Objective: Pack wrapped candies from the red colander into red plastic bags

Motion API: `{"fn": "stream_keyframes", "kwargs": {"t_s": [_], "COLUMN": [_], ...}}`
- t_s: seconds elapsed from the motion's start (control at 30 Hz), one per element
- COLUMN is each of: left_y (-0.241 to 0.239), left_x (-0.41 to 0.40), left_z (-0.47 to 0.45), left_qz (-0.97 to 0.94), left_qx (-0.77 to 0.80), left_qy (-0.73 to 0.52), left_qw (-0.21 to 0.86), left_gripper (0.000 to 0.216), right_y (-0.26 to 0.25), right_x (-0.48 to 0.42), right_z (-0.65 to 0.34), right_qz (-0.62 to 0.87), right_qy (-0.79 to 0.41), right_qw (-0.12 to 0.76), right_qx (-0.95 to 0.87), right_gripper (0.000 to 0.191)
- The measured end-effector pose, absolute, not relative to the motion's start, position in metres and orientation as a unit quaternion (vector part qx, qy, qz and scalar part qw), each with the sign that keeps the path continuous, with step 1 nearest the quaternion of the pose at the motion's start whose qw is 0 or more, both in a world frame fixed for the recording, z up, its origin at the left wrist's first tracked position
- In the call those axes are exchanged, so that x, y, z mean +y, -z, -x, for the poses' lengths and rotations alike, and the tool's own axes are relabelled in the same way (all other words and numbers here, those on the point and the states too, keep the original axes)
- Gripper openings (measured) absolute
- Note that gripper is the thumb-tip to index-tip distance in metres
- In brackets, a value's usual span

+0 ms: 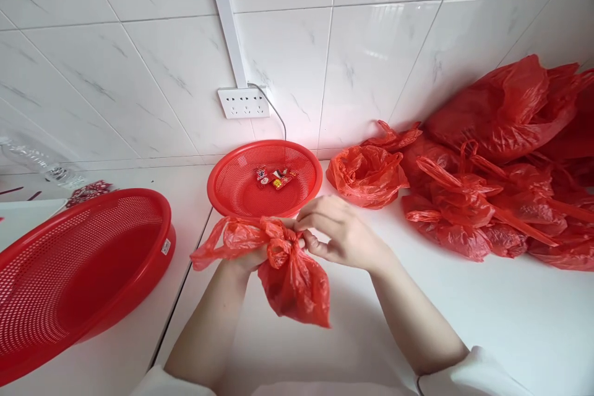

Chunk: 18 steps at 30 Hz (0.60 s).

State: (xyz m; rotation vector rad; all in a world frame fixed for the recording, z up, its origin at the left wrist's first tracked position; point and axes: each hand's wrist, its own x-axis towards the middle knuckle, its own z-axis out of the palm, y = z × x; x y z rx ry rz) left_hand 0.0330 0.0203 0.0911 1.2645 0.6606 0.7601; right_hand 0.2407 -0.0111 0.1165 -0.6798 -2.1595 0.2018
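A small red plastic bag hangs in front of me, its neck gathered and twisted into a knot. My right hand pinches the bag at that knot with thumb and fingers. Behind the bag, my left hand grips its gathered neck, most of the fingers covered by red plastic. One loose handle trails out to the left over that wrist. Just beyond both hands sits a round red plastic basket with a few small wrapped packets in it.
A larger red basket stands at the left. Red plastic bags, several tied, pile up at the right, beside an opened red bag. A power strip is fixed to the tiled wall. A clear plastic bottle lies far left.
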Motion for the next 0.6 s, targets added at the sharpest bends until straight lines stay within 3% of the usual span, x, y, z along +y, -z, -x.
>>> {"fn": "stream_keyframes", "kwargs": {"t_s": [0.07,0.13,0.23,0.3,0.4,0.5,0.6], "left_y": [-0.093,-0.097,-0.103,-0.106,-0.113,-0.123,-0.132], "left_x": [0.021,0.02,0.02,0.021,0.024,0.024,0.018], "left_z": [-0.036,-0.041,-0.043,-0.039,-0.026,-0.013,-0.006], "left_qz": [-0.548,-0.543,-0.565,-0.594,-0.652,-0.69,-0.709], "left_qx": [0.3,0.325,0.328,0.298,0.27,0.271,0.275], "left_qy": [-0.327,-0.353,-0.39,-0.372,-0.299,-0.26,-0.263], "left_qw": [0.709,0.689,0.649,0.648,0.642,0.618,0.593], "left_gripper": [0.035,0.028,0.024,0.022,0.019,0.017,0.017], "right_y": [-0.112,-0.107,-0.103,-0.105,-0.112,-0.114,-0.109], "right_x": [-0.007,-0.001,0.005,0.003,-0.005,-0.014,-0.017], "right_z": [-0.236,-0.231,-0.229,-0.232,-0.237,-0.238,-0.235], "right_qz": [0.283,0.295,0.286,0.267,0.269,0.312,0.332], "right_qy": [-0.215,-0.342,-0.412,-0.369,-0.209,-0.051,0.008], "right_qw": [0.45,0.463,0.47,0.447,0.381,0.339,0.358], "right_qx": [-0.819,-0.763,-0.726,-0.77,-0.86,-0.886,-0.873], "right_gripper": [0.002,0.009,0.015,0.011,0.003,0.01,0.014]}}
